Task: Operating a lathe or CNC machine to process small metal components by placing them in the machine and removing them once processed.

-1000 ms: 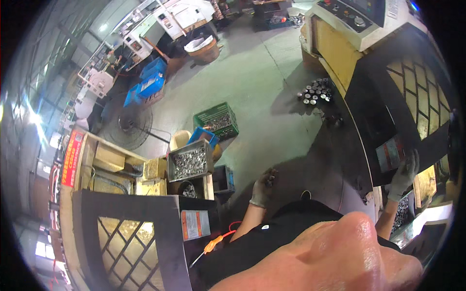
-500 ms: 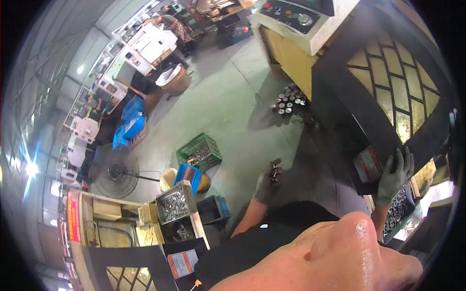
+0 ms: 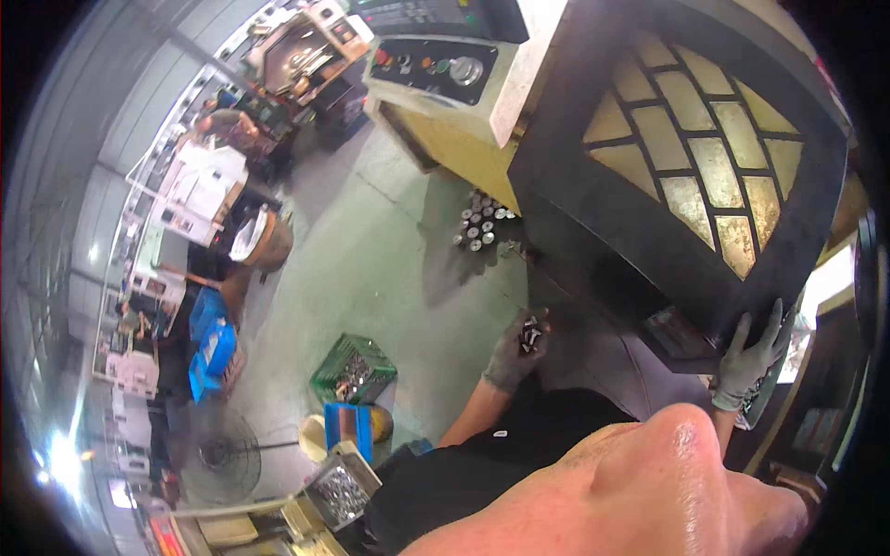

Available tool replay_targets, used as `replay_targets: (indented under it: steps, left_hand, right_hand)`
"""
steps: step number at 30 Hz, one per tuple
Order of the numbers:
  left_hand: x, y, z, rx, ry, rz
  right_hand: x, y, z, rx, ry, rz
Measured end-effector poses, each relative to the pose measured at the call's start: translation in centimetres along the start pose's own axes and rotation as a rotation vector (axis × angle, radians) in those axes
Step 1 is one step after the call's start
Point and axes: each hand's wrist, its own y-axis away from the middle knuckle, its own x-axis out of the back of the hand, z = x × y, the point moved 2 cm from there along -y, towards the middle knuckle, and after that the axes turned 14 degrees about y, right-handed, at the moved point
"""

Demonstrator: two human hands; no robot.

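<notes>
My left hand (image 3: 517, 354), in a grey glove, is closed around several small shiny metal parts (image 3: 530, 335) that show in its upturned palm. To the right, my gloved right hand (image 3: 753, 363) lies with fingers spread against the lower corner of a black machine door (image 3: 612, 218). That door has a yellowish window (image 3: 714, 157) crossed by dark bars in a brick-like pattern. Its lower edge carries a dark label (image 3: 681, 332). What lies behind the door is mostly hidden.
A machine control panel (image 3: 431, 69) stands ahead. Round metal pieces (image 3: 477, 218) lie on the floor beside it. A green crate (image 3: 352, 371), a blue bin (image 3: 349, 431), a tray of metal parts (image 3: 341, 493) and a floor fan (image 3: 218, 452) are at left. A person (image 3: 232, 125) stands far off.
My view has swung right, so the door and control panel appear further left and larger. My left palm has turned up, showing the metal parts. My right hand stays at the door's corner.
</notes>
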Motion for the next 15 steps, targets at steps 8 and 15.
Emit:
replay_targets:
  steps: [8,15]
  left_hand:
    - [-1.7,-7.6,7.1,0.253,0.060,-0.357]
    - [-1.0,-12.1,11.9,0.193,-0.079,-0.137]
  right_hand:
    - [-1.8,1.1,0.5,-0.179,-0.102,-0.103]
    - [-3.2,0.7,-1.1,-0.299,0.111,-0.082]
